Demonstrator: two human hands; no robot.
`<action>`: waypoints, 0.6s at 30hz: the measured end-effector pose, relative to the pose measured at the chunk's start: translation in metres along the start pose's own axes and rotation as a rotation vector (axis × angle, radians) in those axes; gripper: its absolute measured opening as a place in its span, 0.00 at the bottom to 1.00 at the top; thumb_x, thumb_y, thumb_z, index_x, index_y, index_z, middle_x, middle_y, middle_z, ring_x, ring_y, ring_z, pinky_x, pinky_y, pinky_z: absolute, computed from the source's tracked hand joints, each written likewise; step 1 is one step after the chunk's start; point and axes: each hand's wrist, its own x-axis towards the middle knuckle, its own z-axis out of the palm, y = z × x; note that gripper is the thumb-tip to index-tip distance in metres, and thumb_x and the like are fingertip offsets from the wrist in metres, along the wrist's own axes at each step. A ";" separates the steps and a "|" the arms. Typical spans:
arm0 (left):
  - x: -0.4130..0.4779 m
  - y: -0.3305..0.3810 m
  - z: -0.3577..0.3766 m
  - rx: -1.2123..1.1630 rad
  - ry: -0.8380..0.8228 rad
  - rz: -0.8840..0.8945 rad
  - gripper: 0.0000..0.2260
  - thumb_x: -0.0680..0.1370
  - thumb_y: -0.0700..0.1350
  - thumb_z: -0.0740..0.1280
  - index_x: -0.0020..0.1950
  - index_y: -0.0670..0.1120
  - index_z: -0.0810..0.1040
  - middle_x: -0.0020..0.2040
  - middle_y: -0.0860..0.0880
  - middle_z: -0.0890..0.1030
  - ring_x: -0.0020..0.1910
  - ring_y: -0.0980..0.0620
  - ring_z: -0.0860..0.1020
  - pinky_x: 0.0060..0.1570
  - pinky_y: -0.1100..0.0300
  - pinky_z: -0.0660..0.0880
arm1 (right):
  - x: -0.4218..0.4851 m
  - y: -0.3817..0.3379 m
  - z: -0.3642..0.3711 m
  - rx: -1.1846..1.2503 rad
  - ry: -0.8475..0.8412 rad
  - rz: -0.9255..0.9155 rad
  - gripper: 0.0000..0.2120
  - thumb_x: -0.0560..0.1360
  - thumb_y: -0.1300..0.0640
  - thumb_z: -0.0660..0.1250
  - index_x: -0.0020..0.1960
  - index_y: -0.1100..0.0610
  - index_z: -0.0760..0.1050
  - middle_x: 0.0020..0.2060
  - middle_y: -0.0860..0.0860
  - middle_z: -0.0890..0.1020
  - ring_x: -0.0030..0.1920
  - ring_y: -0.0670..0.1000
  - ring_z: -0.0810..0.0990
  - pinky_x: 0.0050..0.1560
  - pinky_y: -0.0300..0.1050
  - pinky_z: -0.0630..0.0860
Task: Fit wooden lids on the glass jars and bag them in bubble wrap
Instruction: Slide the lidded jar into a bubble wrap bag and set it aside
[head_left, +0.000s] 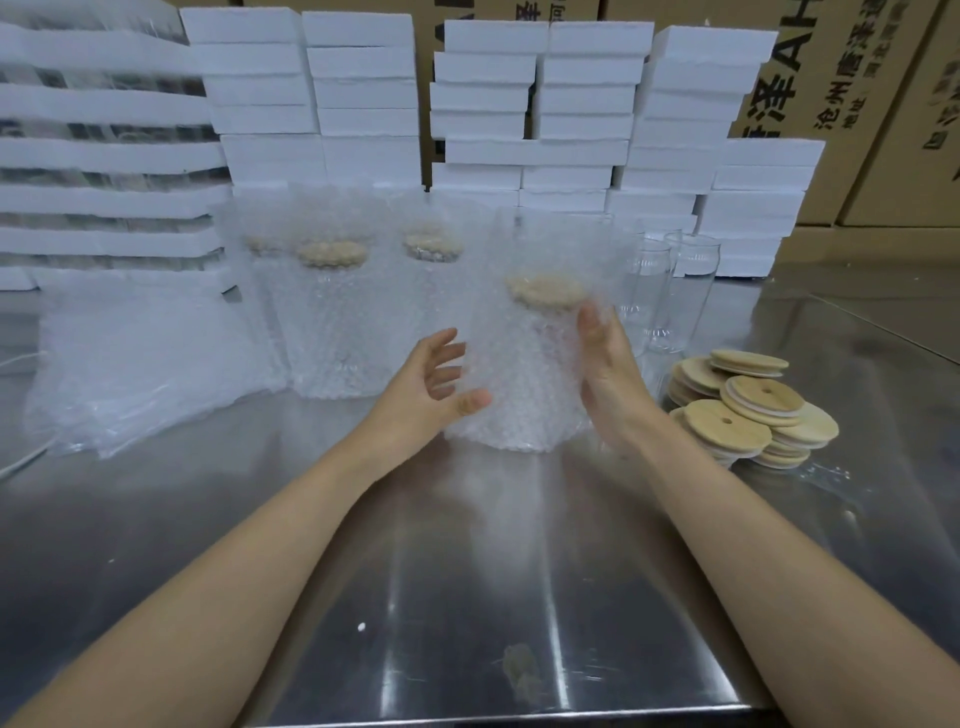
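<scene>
A glass jar with a wooden lid (545, 292) stands upright inside a bubble-wrap bag (524, 374) in the middle of the steel table (467, 597). My right hand (610, 374) grips the bag's right side just below the lid. My left hand (434, 384) is at the bag's left side, fingers spread, thumb touching the wrap. Behind it stand three more bagged, lidded jars (332, 312). Bare glass jars (675, 291) stand at the right. Loose wooden lids (748, 410) lie piled in front of them.
A flat pile of bubble-wrap bags (140, 364) lies at the left. White foam boxes (571, 114) are stacked along the back, with cardboard cartons (857, 78) behind them. The table's front edge runs along the bottom of the view.
</scene>
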 end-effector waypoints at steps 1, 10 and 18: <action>-0.002 -0.001 0.004 0.017 -0.039 0.000 0.42 0.62 0.58 0.77 0.71 0.52 0.61 0.67 0.56 0.71 0.63 0.61 0.73 0.61 0.68 0.70 | 0.000 0.001 0.000 0.019 -0.033 0.011 0.56 0.54 0.27 0.75 0.70 0.62 0.66 0.65 0.59 0.76 0.66 0.58 0.75 0.68 0.59 0.70; -0.002 0.003 0.048 0.060 0.137 0.010 0.36 0.59 0.60 0.79 0.63 0.62 0.67 0.59 0.65 0.76 0.59 0.70 0.73 0.59 0.69 0.69 | 0.007 0.003 -0.001 0.140 0.040 0.045 0.43 0.65 0.31 0.67 0.66 0.63 0.73 0.61 0.60 0.80 0.62 0.57 0.79 0.67 0.54 0.73; -0.004 0.003 0.061 0.082 0.341 -0.041 0.34 0.64 0.50 0.81 0.63 0.54 0.65 0.60 0.57 0.74 0.60 0.61 0.74 0.52 0.72 0.68 | 0.034 0.059 -0.009 0.090 0.245 0.302 0.25 0.83 0.40 0.49 0.66 0.54 0.75 0.59 0.50 0.82 0.57 0.50 0.81 0.60 0.51 0.76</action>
